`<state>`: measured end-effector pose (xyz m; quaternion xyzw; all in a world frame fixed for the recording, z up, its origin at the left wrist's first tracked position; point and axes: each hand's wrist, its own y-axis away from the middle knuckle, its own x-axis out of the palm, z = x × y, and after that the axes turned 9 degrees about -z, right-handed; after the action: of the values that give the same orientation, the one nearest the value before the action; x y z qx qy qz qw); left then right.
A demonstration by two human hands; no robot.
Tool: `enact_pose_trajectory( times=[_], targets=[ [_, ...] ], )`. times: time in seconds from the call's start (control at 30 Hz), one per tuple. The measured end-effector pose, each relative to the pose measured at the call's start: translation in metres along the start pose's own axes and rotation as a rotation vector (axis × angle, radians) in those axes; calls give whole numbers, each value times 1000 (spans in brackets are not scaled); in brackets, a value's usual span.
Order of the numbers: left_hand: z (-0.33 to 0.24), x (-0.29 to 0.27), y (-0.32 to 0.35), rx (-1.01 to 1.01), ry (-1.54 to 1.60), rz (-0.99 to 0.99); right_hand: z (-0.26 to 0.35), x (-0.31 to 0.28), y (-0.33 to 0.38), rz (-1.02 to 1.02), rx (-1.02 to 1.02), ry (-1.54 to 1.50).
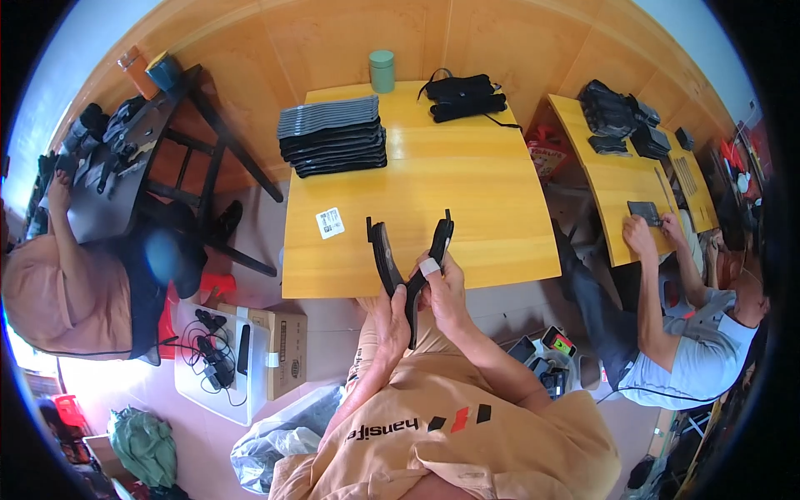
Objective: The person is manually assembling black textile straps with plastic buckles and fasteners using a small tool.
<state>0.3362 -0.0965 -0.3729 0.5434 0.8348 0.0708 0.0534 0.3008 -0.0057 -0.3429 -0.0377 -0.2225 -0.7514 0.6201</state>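
We are grasping the black folded piece (383,254) at the table's (467,183) near edge, its two sides spreading into a V, the left hand (386,321) gripping one side, the right hand (446,298) the other. To work well, we should be pressing close to where the sides meet, opening both evenly, and keeping the tips clear of the white label card (330,222).
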Motion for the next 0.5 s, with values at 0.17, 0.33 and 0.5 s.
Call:
enact_pose_trajectory(
  times=[0.17,0.33,0.5],
  targets=[
    [-21,-8,-2,-50,43,-50,11,3,14,-14,-112,-42],
    [-9,-96,-59,-116,659,-458,57,-34,8,-386,-394,-79],
    [-36,-178,-48,-20,562,-554,118,-114,-78,-203,-668,783]
  ],
)
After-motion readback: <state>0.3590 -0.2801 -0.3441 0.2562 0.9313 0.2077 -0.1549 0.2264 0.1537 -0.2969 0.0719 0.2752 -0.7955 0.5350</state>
